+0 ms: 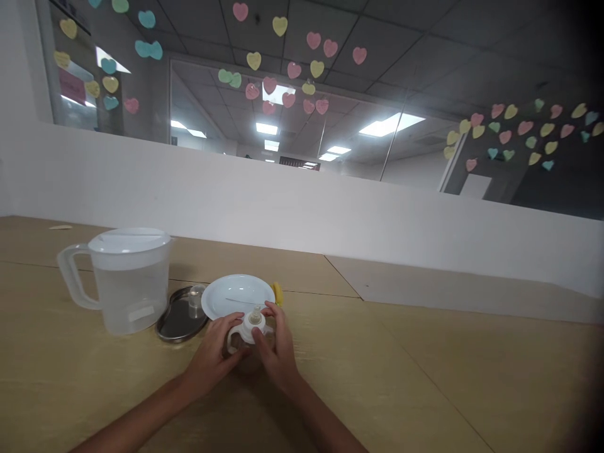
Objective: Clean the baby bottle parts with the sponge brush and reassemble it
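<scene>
A small baby bottle [255, 319] with a white collar, a clear nipple on top and side handles stands upright between my hands, low in the middle of the view. My left hand [214, 352] is wrapped round its left side, by the white handle. On the right, my right hand [279, 352] grips the collar and side, thumb at the front and fingers behind. The hands hide most of the bottle's lower body. Just behind it lies a white plate [238, 289] with a thin pale item on it.
A lidded plastic pitcher [132, 283] holding clear liquid stands at the left. Beside it a dark metal tray [178, 321] bears a small clear cap [196, 301]. Something yellow [278, 294] touches the plate's right side. A white wall [292, 207] runs behind the table [377, 377].
</scene>
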The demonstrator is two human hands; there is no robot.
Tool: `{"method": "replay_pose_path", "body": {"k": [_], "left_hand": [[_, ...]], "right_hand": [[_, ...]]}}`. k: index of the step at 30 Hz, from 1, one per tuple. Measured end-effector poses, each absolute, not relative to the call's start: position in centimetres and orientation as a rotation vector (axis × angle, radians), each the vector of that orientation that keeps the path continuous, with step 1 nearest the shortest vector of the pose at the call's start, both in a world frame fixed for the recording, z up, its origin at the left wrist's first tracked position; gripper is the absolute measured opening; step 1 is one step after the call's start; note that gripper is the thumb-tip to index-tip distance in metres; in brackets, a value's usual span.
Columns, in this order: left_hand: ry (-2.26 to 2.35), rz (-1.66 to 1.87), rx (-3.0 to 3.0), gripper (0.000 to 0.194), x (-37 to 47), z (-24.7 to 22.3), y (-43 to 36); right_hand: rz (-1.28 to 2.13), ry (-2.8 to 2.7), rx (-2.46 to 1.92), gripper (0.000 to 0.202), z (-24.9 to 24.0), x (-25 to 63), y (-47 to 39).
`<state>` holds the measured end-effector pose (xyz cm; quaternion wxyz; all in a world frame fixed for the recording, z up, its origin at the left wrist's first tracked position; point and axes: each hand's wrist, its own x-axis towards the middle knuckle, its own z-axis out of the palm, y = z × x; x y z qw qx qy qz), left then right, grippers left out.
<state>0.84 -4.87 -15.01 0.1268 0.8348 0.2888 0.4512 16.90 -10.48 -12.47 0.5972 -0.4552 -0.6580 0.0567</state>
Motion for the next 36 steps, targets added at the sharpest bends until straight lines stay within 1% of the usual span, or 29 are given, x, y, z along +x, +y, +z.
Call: {"method": "replay_pose_path", "body": {"k": [4,10,15,20,22,24,26,29,32,36], "left_hand": [[0.843,1.294,2.424,0.046,0.8,-15.1,-4.8],[0.886,1.323,2.374,0.040,1.0,-15.5,-4.6],[0.900,1.310,2.461,0.040,1.0,-15.5,-4.8],[0.768,1.343,2.590,0.048,-0.4,-14.2,-4.3],[0.847,1.470,2.520,0.044,-1.6,-13.4,-3.1],[1.043,1.618,2.383,0.038,-3.1,-12.9,-1.5],[1.214,1.634,2.333,0.038,-4.4,-12.7,0.4],[1.332,1.447,2.417,0.043,-5.8,-13.6,3.0],[1.343,1.212,2.513,0.050,-6.3,-15.2,4.5],[1.305,1.077,2.638,0.050,-6.3,-16.5,5.3]], "right_hand": [[0.162,-1.599,-1.008,0.040,-12.5,17.1,-10.6],[0.093,-1.552,-1.015,0.040,-12.5,16.8,-10.4],[0.051,-1.487,-1.032,0.042,-12.7,16.6,-10.3],[0.070,-1.465,-1.057,0.042,-13.0,16.6,-10.1],[0.062,-1.478,-1.067,0.041,-13.1,16.7,-10.1],[0.062,-1.500,-1.070,0.038,-13.1,16.7,-10.1],[0.064,-1.517,-1.074,0.036,-13.1,16.8,-10.2],[0.061,-1.533,-1.077,0.035,-13.1,16.9,-10.2],[0.054,-1.548,-1.075,0.034,-13.2,16.9,-10.1],[0.043,-1.563,-1.075,0.032,-13.2,17.0,-10.0]]}}
